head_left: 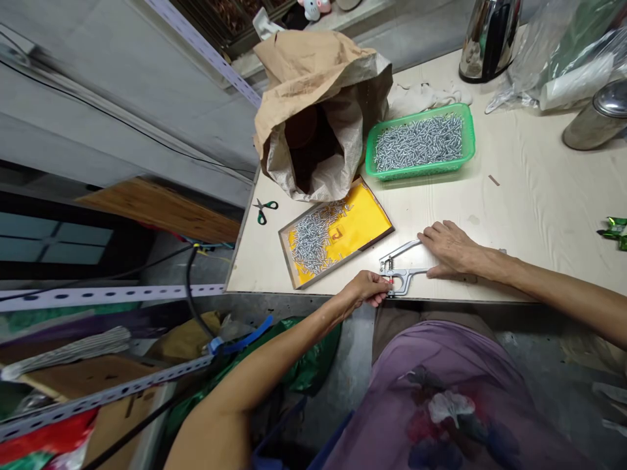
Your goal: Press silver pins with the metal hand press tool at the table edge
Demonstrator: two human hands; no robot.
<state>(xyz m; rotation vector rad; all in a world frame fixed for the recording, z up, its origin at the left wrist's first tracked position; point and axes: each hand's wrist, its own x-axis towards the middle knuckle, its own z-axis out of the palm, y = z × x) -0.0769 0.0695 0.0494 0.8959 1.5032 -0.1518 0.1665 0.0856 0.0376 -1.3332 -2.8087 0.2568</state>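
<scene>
Silver hand press pliers lie at the table's front edge, their spring-backed handles spread apart and pointing right. My right hand spans the ends of the handles, fingers on the upper one and thumb by the lower. At the jaw end, my left hand is closed in a pinch, its fingertips touching the tool beside a small red spot. Whatever sits between those fingertips is too small to make out. Just beyond is a shallow tray with a yellow bottom, holding a pile of small silver metal pieces.
A green basket full of similar metal pieces stands farther back. Left of it is a large open paper sack. Green-handled scissors lie at the left. A kettle, a steel canister and plastic bags occupy the back right.
</scene>
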